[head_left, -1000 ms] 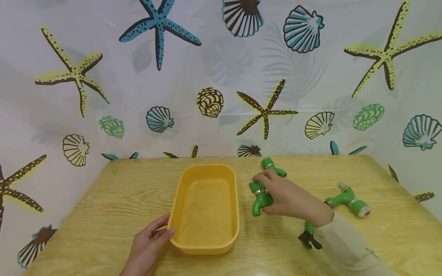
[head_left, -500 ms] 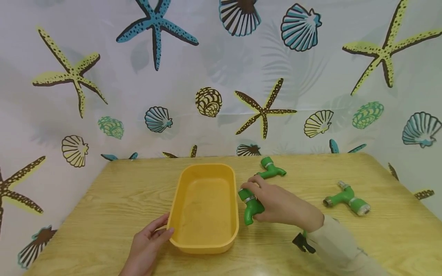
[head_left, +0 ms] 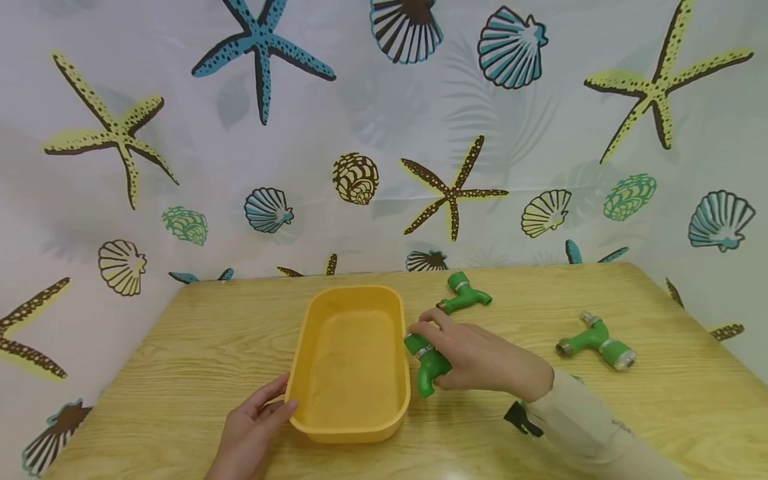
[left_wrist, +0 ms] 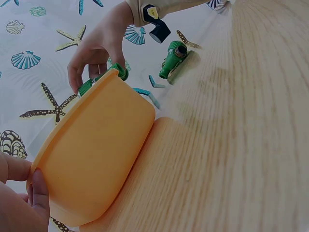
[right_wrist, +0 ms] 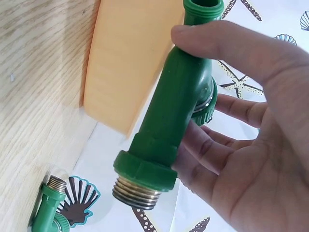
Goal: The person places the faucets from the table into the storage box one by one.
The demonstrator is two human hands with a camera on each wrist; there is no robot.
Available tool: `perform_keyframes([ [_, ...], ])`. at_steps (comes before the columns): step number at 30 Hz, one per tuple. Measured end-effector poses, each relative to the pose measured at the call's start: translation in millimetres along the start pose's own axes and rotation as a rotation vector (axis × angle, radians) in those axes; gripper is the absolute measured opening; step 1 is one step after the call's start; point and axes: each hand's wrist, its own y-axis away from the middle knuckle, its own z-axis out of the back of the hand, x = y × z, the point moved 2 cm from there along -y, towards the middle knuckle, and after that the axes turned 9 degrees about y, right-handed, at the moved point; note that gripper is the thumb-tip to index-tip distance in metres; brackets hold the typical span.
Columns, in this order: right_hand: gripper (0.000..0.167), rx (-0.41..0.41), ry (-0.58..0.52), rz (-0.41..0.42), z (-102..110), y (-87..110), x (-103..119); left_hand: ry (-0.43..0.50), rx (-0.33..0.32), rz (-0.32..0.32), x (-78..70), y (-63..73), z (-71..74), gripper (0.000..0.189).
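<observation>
A: Edges first. Wooden tabletop stretches away on your left; patterned cloth rises behind the back edge. More things on your right: a second faucet near the back, a third faucet farther right, and a black handle partly hidden by your sleeve.

B: And your hands?

A: Your left hand grips the yellow basin at its left rim, near the front corner. Your right hand reaches in from the right, thumb and fingers pinching a green faucet.

B: Where's that faucet, from your hand?

A: At your fingertips, left of the hand. Thumb near the spout, threaded end jutting free. It's held just beside the basin's right rim; you can't tell whether they touch.
</observation>
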Motion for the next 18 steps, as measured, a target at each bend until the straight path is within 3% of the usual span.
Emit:
perform_keyframes([
  [18, 0.066, 0.013, 0.024, 0.02, 5.7, -2.1, -1.8, 0.006, 0.001, 0.01, 0.5, 0.6, -0.2, 0.055],
])
